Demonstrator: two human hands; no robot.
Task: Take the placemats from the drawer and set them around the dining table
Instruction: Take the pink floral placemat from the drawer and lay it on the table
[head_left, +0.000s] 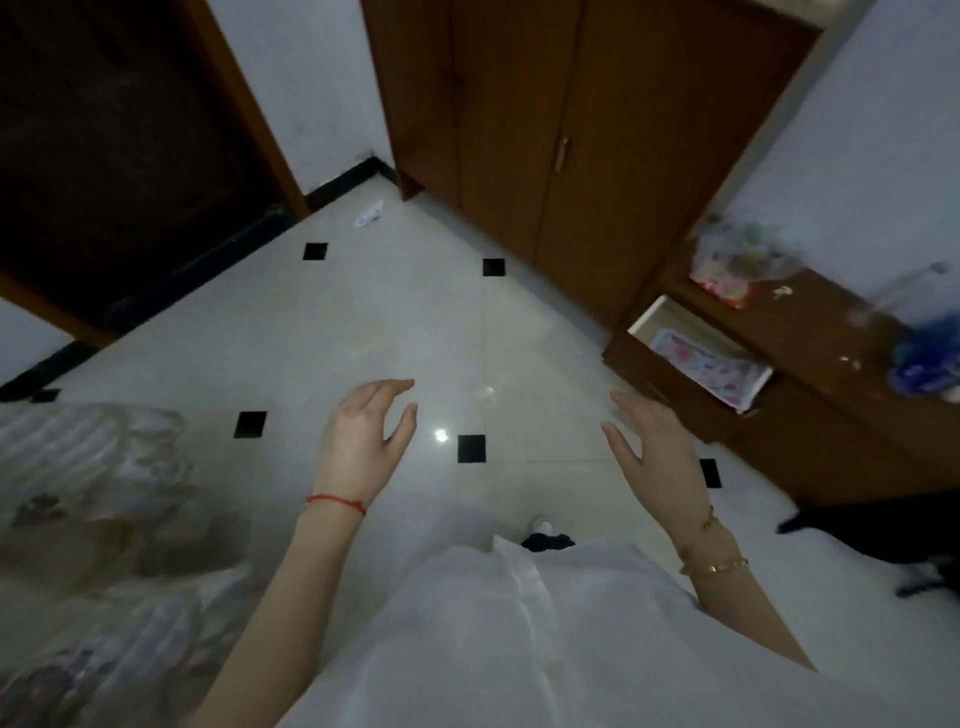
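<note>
Head view, single entry.

Your left hand (363, 436): raised over the floor, palm turned inward, fingers (395, 387) spread and slightly curled, holding nothing. A red string bracelet (335, 503) sits at the wrist.

Your right hand (657, 449): raised opposite the left, palm facing it, fingers (631, 408) loosely apart and empty. Gold bracelets (714, 566) circle the wrist.

Drawer (675, 364): pulled out from the brown wooden unit at your right, white inside walls showing. It lies beyond and to the right of your right hand, apart from it.

Placemats (709, 371): lying flat inside the open drawer, pale with a pink and purple pattern; blur keeps you from counting them. Neither hand touches them.

Worktop (810, 343): brown top of the same unit, above the drawer. On it, a clear plastic bag (737, 260) with coloured contents, a blue item (930, 358) at the far right edge, blurred, and a few small scraps.

Wardrobe (561, 130): tall brown double doors with a metal handle, standing against the white wall behind the drawer unit.

Floor (389, 322): pale glossy tiles with small black square insets and a bright light reflection between your hands. A small crumpled white scrap (370, 214) lies near the wall's black skirting.

Doorway (104, 145): dark, with a brown frame, upper left.

Lower left: a heap of clear wrapping (98, 499), blurred.

Lower centre: your white garment (519, 639).

Lower right: a black shape (883, 535), not identifiable.
</note>
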